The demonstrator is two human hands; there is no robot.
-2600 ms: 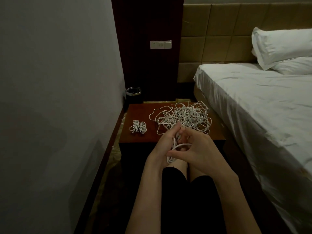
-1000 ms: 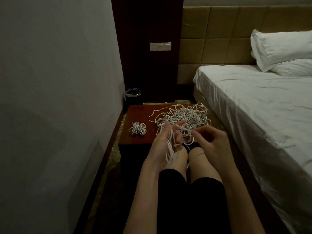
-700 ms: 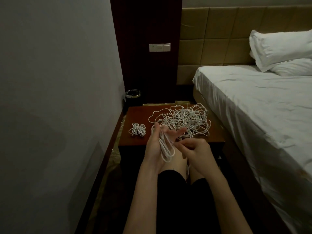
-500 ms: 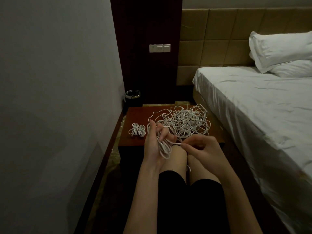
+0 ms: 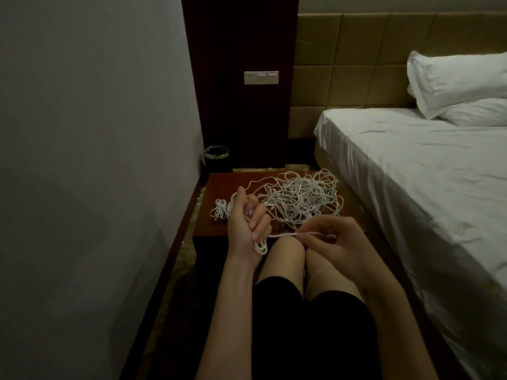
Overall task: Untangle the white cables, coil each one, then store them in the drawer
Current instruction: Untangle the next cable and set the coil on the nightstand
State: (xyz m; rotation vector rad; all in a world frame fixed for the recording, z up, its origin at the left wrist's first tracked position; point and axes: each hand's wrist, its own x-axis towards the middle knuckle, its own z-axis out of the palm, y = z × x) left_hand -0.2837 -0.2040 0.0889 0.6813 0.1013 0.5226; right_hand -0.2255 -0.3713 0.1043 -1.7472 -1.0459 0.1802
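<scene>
Right now one white cable [image 5: 282, 235] runs tight between both hands, above the knees. The left hand [image 5: 247, 226] curls around its loops so they stay together. The right hand [image 5: 329, 237] pinches the loose end to wind it. More cables [image 5: 299, 198] lie tangled on the small table [image 5: 219, 185], beside one finished coil [image 5: 219, 211].

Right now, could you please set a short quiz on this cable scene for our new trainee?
1. True or false: the left hand holds loops of white cable.
2. Where does the small coiled cable lie? A) on the bed B) on the wooden table, left of the tangled pile C) in the bin
3. Fill in: the right hand pinches a cable strand that runs across to the ____ hand.

Key: 1 true; 2 B; 3 left.
</scene>
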